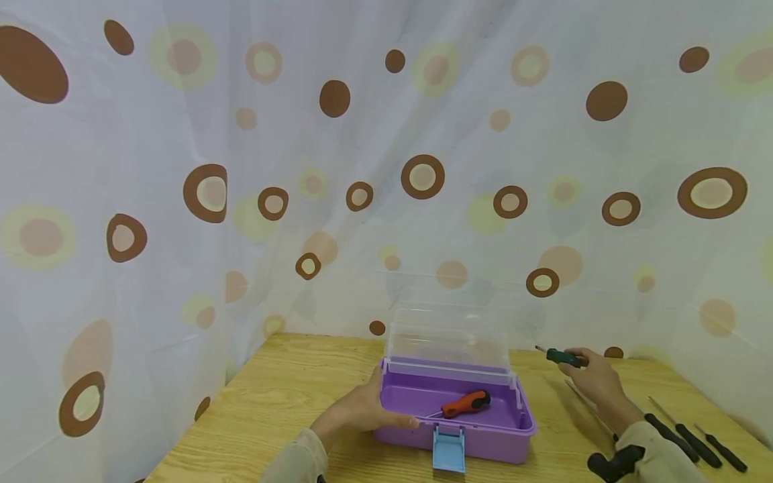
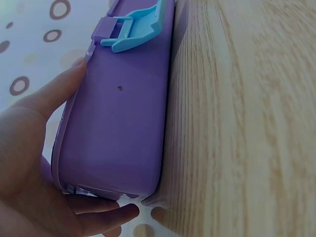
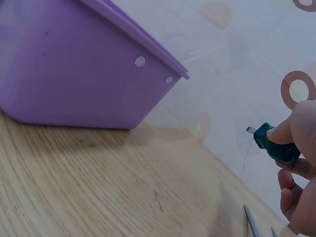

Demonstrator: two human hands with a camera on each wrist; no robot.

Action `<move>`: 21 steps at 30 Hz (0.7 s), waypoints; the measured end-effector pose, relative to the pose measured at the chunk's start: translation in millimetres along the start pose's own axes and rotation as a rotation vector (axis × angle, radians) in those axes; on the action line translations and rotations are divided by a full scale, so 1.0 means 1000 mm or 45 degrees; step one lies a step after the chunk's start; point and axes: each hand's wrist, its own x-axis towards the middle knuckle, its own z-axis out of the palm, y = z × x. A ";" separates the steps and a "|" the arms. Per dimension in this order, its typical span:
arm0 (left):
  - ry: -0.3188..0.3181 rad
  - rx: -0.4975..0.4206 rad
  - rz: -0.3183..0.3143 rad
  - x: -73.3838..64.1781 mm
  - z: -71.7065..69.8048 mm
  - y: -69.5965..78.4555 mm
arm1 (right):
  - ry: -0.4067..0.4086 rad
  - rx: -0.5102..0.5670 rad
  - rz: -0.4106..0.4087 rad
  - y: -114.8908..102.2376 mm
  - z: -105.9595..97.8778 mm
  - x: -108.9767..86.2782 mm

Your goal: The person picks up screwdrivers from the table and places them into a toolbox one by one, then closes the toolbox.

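Observation:
A purple toolbox (image 1: 453, 443) stands on the table with its clear lid (image 1: 449, 329) raised at the back. An orange-and-black screwdriver (image 1: 465, 404) lies inside. My left hand (image 1: 368, 408) holds the box at its left end, the thumb along the front rim and the other fingers around the side. The blue latch (image 1: 449, 451) hangs down at the front. To the right of the box, my right hand (image 1: 594, 379) pinches a stubby green screwdriver (image 3: 276, 145) between thumb and fingers, above the table. Its short metal tip points left, towards the box.
Several black-handled screwdrivers (image 1: 697, 446) lie at the table's right side, some partly under my right forearm. A black T-shaped handle (image 1: 616, 464) shows by the right sleeve. The wooden table (image 1: 290, 382) reaches back to a dotted curtain (image 1: 362, 134).

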 end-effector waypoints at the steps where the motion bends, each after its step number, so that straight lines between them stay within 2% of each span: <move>1: 0.000 0.003 0.001 0.000 0.000 0.000 | -0.001 0.007 -0.004 0.000 0.001 0.001; 11: -0.007 -0.021 0.025 0.001 0.001 -0.001 | -0.047 0.119 -0.006 0.001 0.002 0.000; 17: -0.014 -0.012 0.080 0.002 0.000 0.000 | -0.095 0.278 0.026 0.001 0.001 -0.002; 21: -0.017 -0.013 0.069 0.002 0.000 0.000 | -0.138 0.400 0.043 0.003 -0.001 -0.003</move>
